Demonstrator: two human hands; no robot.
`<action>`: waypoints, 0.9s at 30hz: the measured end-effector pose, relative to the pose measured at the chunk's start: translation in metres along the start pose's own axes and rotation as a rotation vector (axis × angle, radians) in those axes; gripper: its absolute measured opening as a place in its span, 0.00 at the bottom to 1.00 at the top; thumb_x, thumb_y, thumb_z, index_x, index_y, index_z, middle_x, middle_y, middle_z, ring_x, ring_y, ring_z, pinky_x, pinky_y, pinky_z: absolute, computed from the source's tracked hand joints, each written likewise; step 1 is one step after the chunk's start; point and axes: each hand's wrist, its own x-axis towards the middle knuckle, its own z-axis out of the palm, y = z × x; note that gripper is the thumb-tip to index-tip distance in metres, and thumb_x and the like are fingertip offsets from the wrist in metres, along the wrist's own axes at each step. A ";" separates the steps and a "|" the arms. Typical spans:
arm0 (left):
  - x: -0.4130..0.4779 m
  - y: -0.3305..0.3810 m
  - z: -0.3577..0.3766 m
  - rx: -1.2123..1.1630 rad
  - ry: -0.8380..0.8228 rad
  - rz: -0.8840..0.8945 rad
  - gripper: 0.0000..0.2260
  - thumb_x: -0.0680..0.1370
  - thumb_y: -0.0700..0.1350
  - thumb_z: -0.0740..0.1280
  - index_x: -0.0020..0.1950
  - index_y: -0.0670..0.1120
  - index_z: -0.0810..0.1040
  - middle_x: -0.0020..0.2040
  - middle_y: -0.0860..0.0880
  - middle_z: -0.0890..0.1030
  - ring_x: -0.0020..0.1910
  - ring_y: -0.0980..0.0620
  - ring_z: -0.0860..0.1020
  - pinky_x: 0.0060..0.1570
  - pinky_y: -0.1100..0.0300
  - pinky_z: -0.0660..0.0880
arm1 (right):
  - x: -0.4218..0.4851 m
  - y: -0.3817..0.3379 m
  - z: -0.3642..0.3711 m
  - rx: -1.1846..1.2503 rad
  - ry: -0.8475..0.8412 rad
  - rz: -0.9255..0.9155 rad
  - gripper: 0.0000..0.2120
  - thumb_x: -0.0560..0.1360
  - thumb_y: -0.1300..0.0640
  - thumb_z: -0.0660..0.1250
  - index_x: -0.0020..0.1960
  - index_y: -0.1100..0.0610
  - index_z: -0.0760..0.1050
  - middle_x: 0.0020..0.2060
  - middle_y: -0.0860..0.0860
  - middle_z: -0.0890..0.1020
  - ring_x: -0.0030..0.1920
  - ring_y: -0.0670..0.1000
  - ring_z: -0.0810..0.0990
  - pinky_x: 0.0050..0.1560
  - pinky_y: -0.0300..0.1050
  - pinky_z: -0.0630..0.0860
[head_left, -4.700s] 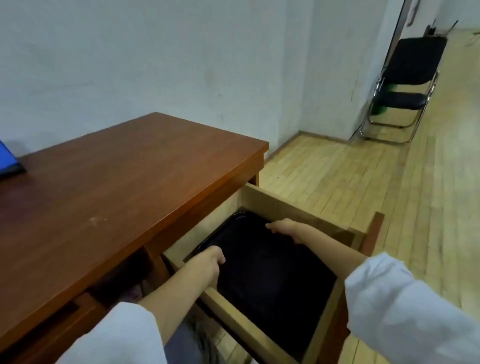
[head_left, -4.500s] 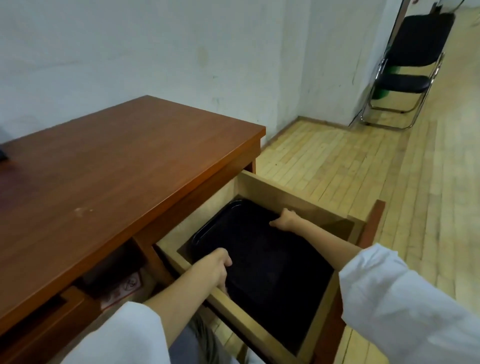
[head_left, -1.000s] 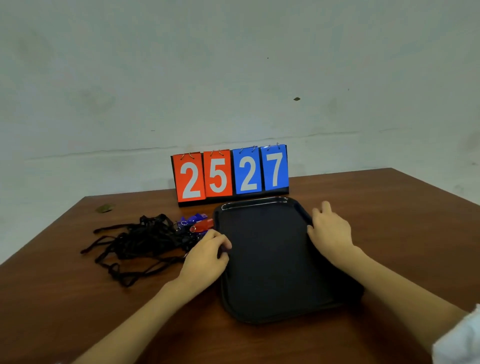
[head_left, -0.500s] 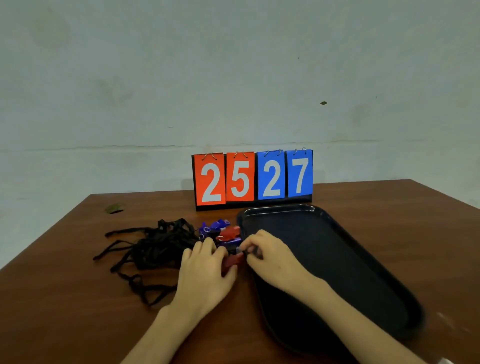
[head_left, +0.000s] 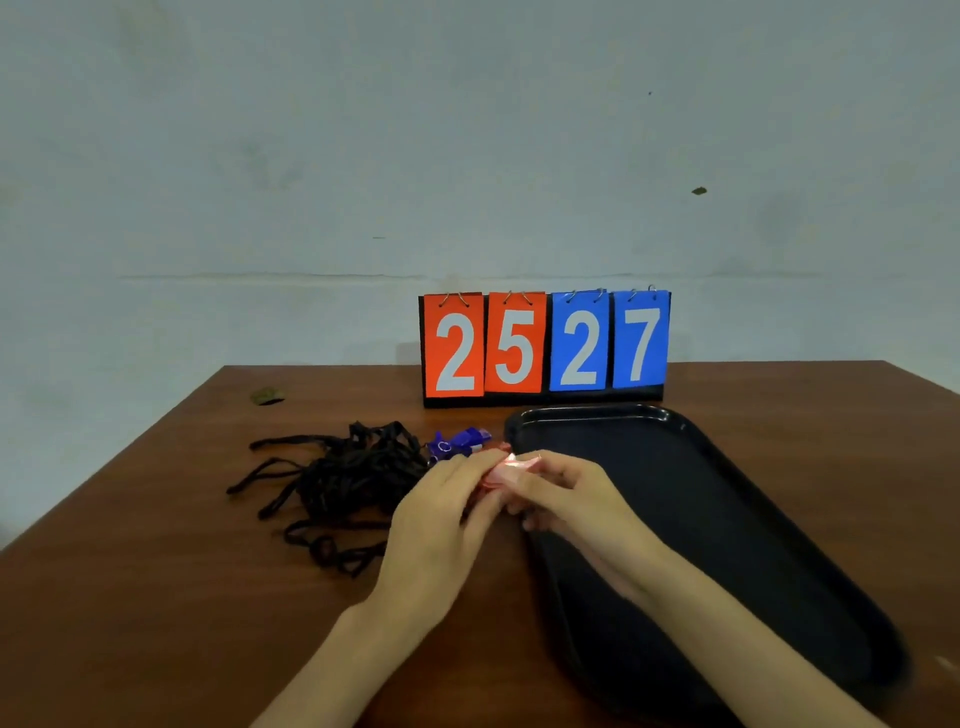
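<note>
A reddish-brown wooden counter (head_left: 156, 597) stands against a pale, scuffed wall (head_left: 311, 156). The left grip (head_left: 441, 519) and right grip (head_left: 566, 499) both pinch a red whistle (head_left: 506, 470), held just above the left rim of a black tray (head_left: 597, 413). Just beyond the fingers lie blue whistles (head_left: 460, 441), with tangled black lanyards (head_left: 343, 478) to their left. A flip scoreboard (head_left: 545, 345) reading 25 27 stands at the wall.

Glossy black plastic tray (head_left: 727, 519), smooth polished wood table (head_left: 156, 597), matt black cloth straps (head_left: 353, 473), shiny red plastic piece (head_left: 506, 470)
</note>
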 end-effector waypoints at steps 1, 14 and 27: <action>0.000 0.003 -0.001 -0.046 -0.033 0.014 0.19 0.74 0.43 0.69 0.64 0.52 0.73 0.56 0.57 0.78 0.56 0.65 0.73 0.57 0.74 0.68 | -0.002 -0.001 0.000 0.081 -0.005 0.015 0.09 0.71 0.54 0.70 0.51 0.55 0.81 0.43 0.51 0.84 0.42 0.46 0.82 0.44 0.38 0.77; 0.008 0.030 -0.011 -0.659 -0.114 -0.444 0.07 0.77 0.44 0.63 0.46 0.45 0.81 0.32 0.46 0.81 0.21 0.58 0.68 0.22 0.68 0.65 | -0.005 0.002 -0.049 0.532 -0.107 0.219 0.14 0.72 0.57 0.67 0.57 0.56 0.77 0.40 0.57 0.83 0.38 0.51 0.83 0.38 0.44 0.80; 0.028 -0.008 -0.055 -0.773 -0.395 -0.688 0.07 0.69 0.44 0.71 0.46 0.45 0.83 0.27 0.47 0.72 0.20 0.55 0.61 0.21 0.65 0.56 | 0.005 0.002 -0.073 0.806 0.254 0.106 0.12 0.72 0.54 0.69 0.53 0.59 0.77 0.36 0.52 0.83 0.34 0.46 0.82 0.37 0.40 0.81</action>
